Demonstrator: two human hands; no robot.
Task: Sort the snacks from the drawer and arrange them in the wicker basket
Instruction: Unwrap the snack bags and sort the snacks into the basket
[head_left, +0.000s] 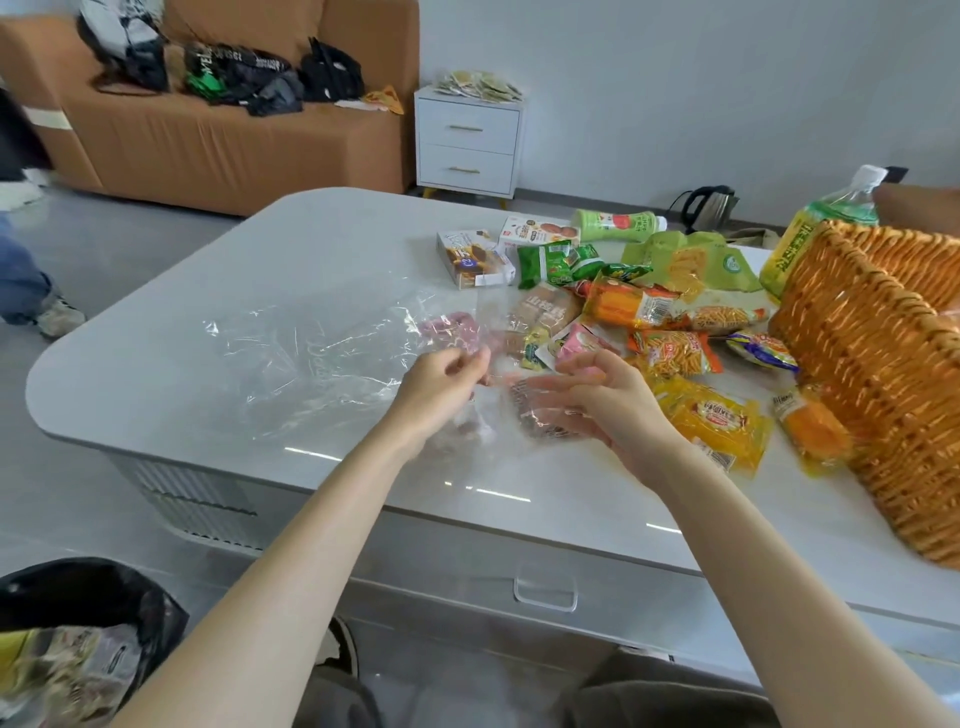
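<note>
On glossy table (208, 260), left hand (441, 387) pinches crinkly clear bag (311, 358).

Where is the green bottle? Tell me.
Head view: the green bottle lies at the far right of the table, between the biscuit box and the kettle.

Two hands are being shown: the left hand (441, 384) and the right hand (608, 400). On one table (156, 374), one basket (883, 389), one green bottle (618, 225), one clear bag (311, 353), two boxes (470, 260) and two yellow packets (711, 421) are being counted. One kettle (709, 207) is being seen behind.
</note>
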